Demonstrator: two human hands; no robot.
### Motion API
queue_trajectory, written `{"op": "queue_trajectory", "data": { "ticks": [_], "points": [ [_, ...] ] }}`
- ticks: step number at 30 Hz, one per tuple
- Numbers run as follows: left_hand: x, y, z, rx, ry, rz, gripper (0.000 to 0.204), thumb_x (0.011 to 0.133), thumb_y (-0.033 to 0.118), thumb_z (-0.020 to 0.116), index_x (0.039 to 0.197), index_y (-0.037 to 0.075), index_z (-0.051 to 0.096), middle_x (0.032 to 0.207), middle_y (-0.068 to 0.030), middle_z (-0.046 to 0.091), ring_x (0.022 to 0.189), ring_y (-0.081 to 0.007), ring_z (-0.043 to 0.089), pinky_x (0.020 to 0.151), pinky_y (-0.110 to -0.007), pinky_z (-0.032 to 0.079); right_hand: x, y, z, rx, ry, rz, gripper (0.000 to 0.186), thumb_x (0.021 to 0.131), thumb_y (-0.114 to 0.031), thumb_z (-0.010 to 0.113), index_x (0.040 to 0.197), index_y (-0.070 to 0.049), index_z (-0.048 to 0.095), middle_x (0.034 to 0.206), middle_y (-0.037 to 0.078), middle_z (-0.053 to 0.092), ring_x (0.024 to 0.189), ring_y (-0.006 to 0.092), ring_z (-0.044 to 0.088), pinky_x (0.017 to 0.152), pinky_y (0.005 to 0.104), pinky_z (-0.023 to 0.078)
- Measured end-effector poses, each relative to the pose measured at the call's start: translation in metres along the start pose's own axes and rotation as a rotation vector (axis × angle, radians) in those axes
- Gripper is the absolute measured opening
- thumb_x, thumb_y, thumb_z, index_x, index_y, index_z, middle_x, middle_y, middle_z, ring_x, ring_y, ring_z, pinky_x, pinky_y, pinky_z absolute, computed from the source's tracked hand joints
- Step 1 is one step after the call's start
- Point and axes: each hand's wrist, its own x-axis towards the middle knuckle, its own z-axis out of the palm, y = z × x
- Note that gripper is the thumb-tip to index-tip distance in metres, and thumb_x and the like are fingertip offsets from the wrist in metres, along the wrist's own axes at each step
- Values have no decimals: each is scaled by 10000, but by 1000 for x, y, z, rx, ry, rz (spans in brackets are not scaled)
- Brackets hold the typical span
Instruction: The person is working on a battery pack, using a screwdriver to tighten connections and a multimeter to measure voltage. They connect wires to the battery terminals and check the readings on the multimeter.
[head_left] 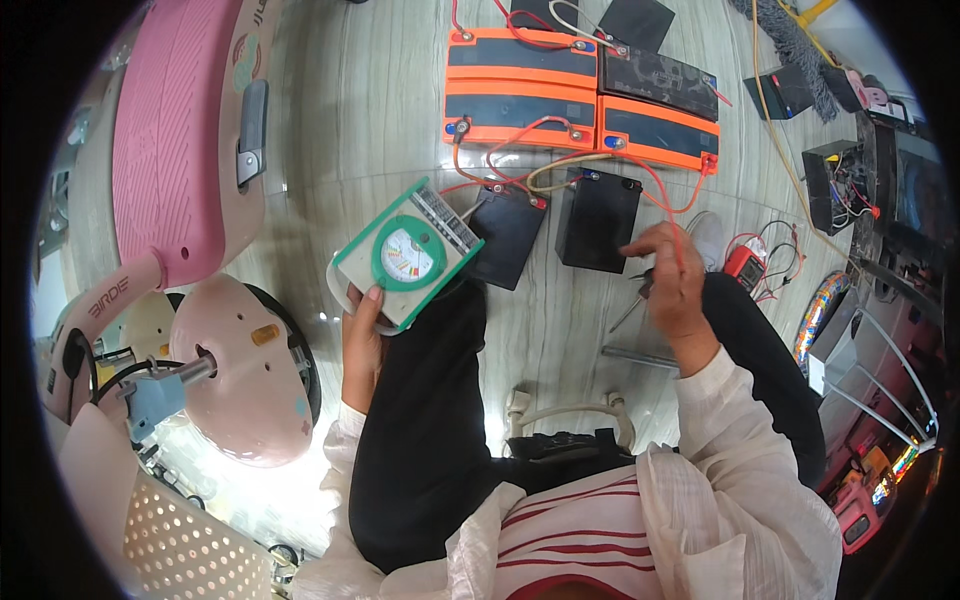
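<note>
My left hand (pixel 368 318) grips a battery tester (pixel 408 258) with a green frame and a round dial, its thumb on the near edge. The tester is tilted above my left knee, beside a black battery (pixel 507 235) with wires on its terminals. Over by my right knee, my right hand (pixel 678 290) is curled around what looks like a screwdriver (pixel 627 316), its thin shaft pointing down and left. The fingertips are close to a second black battery (pixel 600 222). A red wire (pixel 660 185) runs down to this hand; whether the fingers touch it is unclear.
Three orange-cased batteries (pixel 520 105) and a black one (pixel 660 82) lie wired together ahead. A red multimeter (pixel 745 265) with leads rests beyond my right knee. A pink scooter (pixel 170 130) stands at left, and an opened box with wires (pixel 840 185) at right.
</note>
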Motion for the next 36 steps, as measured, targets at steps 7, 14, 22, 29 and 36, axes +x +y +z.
{"op": "queue_trajectory", "data": {
  "ticks": [7,14,22,29,36],
  "points": [
    [16,-3,16,47,-35,62,688,941,266,638,1474,-34,323,1417,-145,480,1295,-231,481,1081,-358,387,-14,-1,-11,-100,-118,261,481,1037,-317,379,878,-17,720,626,100,601,555,216,582,542,336,439],
    [20,-1,23,100,-5,59,656,943,245,642,1459,-37,351,1386,-143,513,1258,-231,512,1063,-348,400,-17,3,9,86,-164,209,206,976,-165,606,913,9,697,790,103,680,713,189,644,658,286,503],
    [19,-1,25,196,19,61,653,944,269,651,1445,-40,368,1333,-139,547,1199,-204,540,1028,-324,418,-6,-10,9,57,-155,250,106,925,-89,671,971,5,686,881,85,683,755,138,632,669,262,501],
    [16,4,32,233,9,110,668,948,286,652,1452,-37,355,1305,-130,561,1141,-180,550,978,-306,432,-2,-8,24,160,-142,269,182,920,-69,659,1090,-6,655,946,80,673,778,119,622,671,251,506],
    [12,11,36,267,-7,75,661,957,292,642,1450,-35,349,1274,-126,578,1121,-174,564,968,-301,435,9,14,66,62,-90,92,210,922,-73,648,1122,-12,633,982,139,668,809,233,660,722,311,519]
  ]
}}
